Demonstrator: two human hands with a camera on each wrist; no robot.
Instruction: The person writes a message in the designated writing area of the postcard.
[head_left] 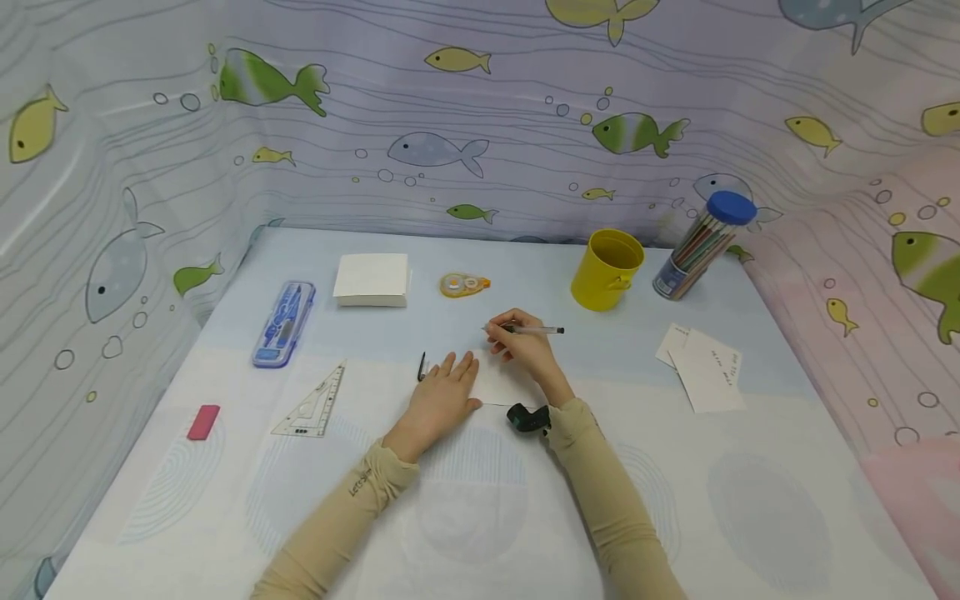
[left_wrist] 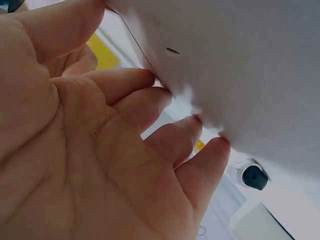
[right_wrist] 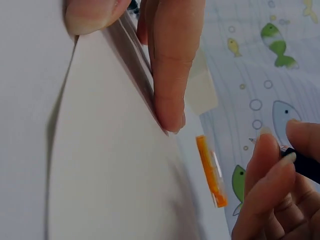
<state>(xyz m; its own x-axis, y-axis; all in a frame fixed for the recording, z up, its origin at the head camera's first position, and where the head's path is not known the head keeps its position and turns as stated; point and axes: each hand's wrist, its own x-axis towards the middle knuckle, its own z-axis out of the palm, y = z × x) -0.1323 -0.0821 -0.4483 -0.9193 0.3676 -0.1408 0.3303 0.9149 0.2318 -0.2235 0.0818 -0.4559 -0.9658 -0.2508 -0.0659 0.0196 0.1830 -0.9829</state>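
Observation:
My left hand [head_left: 444,400] lies with straight fingers on a white sheet of paper [head_left: 498,385], at its left side. My right hand [head_left: 523,342] pinches a gel pen [head_left: 553,331] between thumb and fingers, its tip pointing left, over the far part of the sheet. In the right wrist view the pen [right_wrist: 306,166] stands apart from the paper [right_wrist: 115,165], while left-hand fingers [right_wrist: 175,65] touch the sheet's edge. A small black-and-clear piece [head_left: 422,367], like a pen cap, lies just beyond the left fingertips.
Behind are a white paper stack [head_left: 372,280], an orange correction tape [head_left: 463,285], a yellow cup [head_left: 606,271] and a blue-lidded pencil jar [head_left: 701,246]. Written cards [head_left: 705,375] lie right. Leftward are a blue stationery case [head_left: 284,323], a set square [head_left: 313,407] and a pink eraser [head_left: 202,422].

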